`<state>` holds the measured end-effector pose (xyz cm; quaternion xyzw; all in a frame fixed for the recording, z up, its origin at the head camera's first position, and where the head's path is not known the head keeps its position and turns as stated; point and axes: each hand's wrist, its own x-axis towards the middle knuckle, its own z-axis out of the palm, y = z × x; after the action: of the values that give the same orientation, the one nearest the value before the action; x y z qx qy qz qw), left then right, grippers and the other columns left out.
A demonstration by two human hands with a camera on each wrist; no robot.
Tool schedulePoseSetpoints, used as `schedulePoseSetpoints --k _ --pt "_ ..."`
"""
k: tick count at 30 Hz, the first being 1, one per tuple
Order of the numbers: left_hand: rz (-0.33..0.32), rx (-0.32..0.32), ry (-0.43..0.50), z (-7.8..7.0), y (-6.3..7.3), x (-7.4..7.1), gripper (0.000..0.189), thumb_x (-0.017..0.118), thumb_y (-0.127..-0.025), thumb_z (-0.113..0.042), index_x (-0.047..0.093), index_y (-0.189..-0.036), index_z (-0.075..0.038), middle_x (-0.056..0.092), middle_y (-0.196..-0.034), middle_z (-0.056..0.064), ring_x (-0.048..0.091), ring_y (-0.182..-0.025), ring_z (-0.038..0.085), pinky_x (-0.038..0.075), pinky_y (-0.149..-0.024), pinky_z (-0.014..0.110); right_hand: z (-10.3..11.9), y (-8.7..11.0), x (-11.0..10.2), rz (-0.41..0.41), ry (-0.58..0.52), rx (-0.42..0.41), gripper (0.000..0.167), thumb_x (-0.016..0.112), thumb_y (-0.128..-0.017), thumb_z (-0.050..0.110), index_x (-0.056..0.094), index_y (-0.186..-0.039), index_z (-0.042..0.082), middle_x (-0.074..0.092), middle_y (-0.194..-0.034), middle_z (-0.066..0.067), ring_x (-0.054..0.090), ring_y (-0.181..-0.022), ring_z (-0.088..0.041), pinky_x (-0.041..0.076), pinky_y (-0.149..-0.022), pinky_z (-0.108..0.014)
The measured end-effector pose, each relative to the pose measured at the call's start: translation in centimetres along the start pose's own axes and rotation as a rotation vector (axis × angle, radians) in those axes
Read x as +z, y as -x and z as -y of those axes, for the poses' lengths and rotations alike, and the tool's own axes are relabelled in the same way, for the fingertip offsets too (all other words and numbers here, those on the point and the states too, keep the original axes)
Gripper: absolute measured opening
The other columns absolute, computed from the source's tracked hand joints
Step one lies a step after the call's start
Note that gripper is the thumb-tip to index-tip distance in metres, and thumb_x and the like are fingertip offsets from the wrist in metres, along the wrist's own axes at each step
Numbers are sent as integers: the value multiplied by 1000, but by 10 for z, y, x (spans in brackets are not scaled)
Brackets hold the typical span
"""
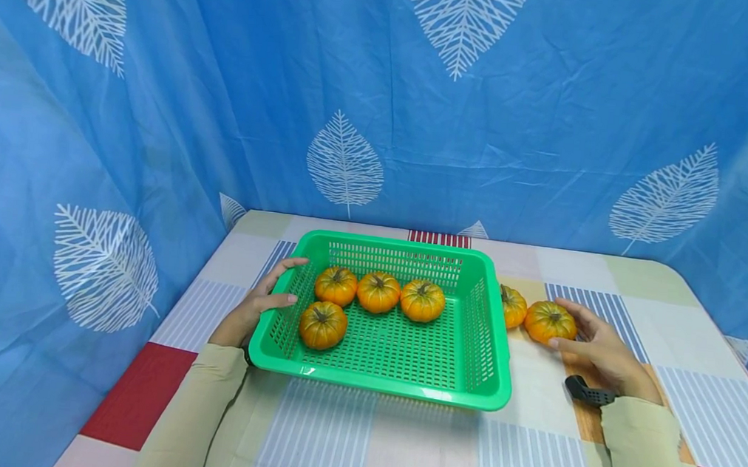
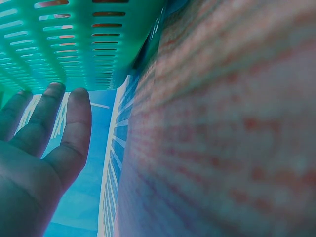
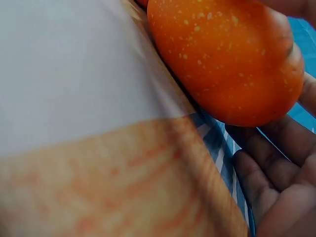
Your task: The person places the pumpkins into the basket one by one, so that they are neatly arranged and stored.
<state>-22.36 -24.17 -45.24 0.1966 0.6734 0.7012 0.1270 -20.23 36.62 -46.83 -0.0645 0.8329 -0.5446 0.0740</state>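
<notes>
A green plastic basket (image 1: 373, 391) stands on the table with several small orange pumpkins inside, one of them a front-left pumpkin (image 1: 323, 325). At the basket's left side is my left hand (image 1: 261, 305), with thumb and forefinger reaching over the rim. In the left wrist view its other fingers (image 2: 76, 123) are fairly straight, with tips at the slotted outer wall. To the right of the basket, my right hand (image 1: 600, 350) holds a small pumpkin (image 1: 549, 322) between thumb and fingers. The right wrist view shows fingers bent around its far side and underside.
Another pumpkin (image 1: 513, 307) sits between the basket's right wall and the held one, partly hidden by the rim. A patchwork-patterned cloth (image 1: 422, 445) covers the table. Blue curtains (image 1: 385, 101) with white leaf prints hang behind and along the sides.
</notes>
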Motion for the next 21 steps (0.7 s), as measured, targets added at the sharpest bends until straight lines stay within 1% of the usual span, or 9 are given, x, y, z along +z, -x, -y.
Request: schedulePoseSetpoints --k 4,8,11,13,15,17,21 --pt "-1 7 -9 0 0 0 70 54 -100 -13 32 -166 -13 23 -171 26 48 -139 30 57 -103 33 -1 1 0 -2 -13 -8 85 77 -101 12 28 -170 5 40 -161 -9 41 -125 5 44 -94 -9" --pt "3 27 -21 1 0 -1 68 55 -99 -13 35 -164 -14 22 -171 28 49 -137 27 56 -103 31 -1 1 0 -8 -17 -14 84 77 -101 11 29 -169 4 43 -156 1 43 -122 7 44 -94 -9" --pt "8 42 -34 2 -1 -2 68 57 -99 -14 35 -164 -12 21 -171 30 50 -136 25 56 -102 30 -1 0 0 -13 -25 -18 83 77 -100 10 31 -168 2 45 -150 9 44 -122 6 44 -94 -9" --pt "1 38 -46 2 -1 -3 70 57 -99 -14 34 -164 -10 21 -171 29 49 -137 26 55 -102 30 -1 0 0 -17 -32 -20 82 77 -100 10 31 -167 1 45 -146 14 46 -121 5 44 -94 -9" --pt "0 28 -38 1 -1 -2 71 56 -99 -14 32 -165 -9 22 -171 28 49 -138 27 56 -103 31 -2 0 0 -20 -40 -20 81 77 -100 10 32 -167 1 45 -142 18 47 -120 5 44 -94 -9" --pt "-6 16 -36 1 0 -1 71 55 -99 -13 31 -166 -10 23 -172 27 48 -138 29 56 -102 32 -1 0 0 -24 -50 -22 80 77 -100 9 33 -166 1 46 -139 21 48 -119 6 45 -94 -9" --pt "-2 15 -16 1 0 -1 70 55 -100 -13 32 -166 -12 23 -171 28 49 -139 29 57 -102 32 0 -1 0 -31 -64 -28 78 76 -101 8 33 -165 0 47 -136 24 52 -117 7 47 -94 -9"
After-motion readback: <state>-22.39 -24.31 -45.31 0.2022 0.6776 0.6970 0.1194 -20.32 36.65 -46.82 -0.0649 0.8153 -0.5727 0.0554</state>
